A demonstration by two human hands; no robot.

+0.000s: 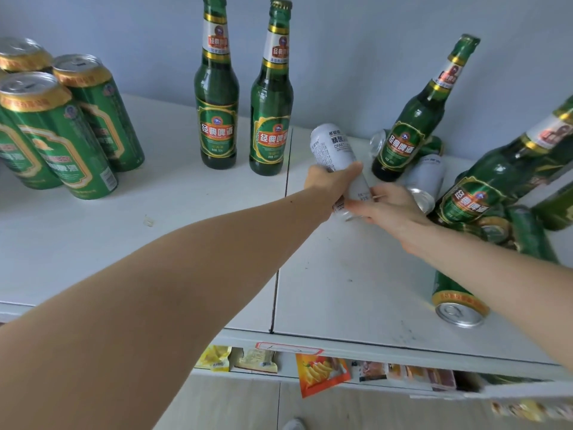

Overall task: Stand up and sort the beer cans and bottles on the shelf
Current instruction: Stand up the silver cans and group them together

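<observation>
left hand [322, 184] grips white can [333, 147] | right hand [387, 204] holds its base | upright bottles: 2 [217, 88]

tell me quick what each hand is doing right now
Left hand: fingers wrapped round the white can, holding it.
Right hand: fingers on the same can's lower end, holding it too.

Four green bottles [216, 88], perhaps nine green cans [55, 131] – right-hand pile unclear – two white cans [336, 150].
</observation>
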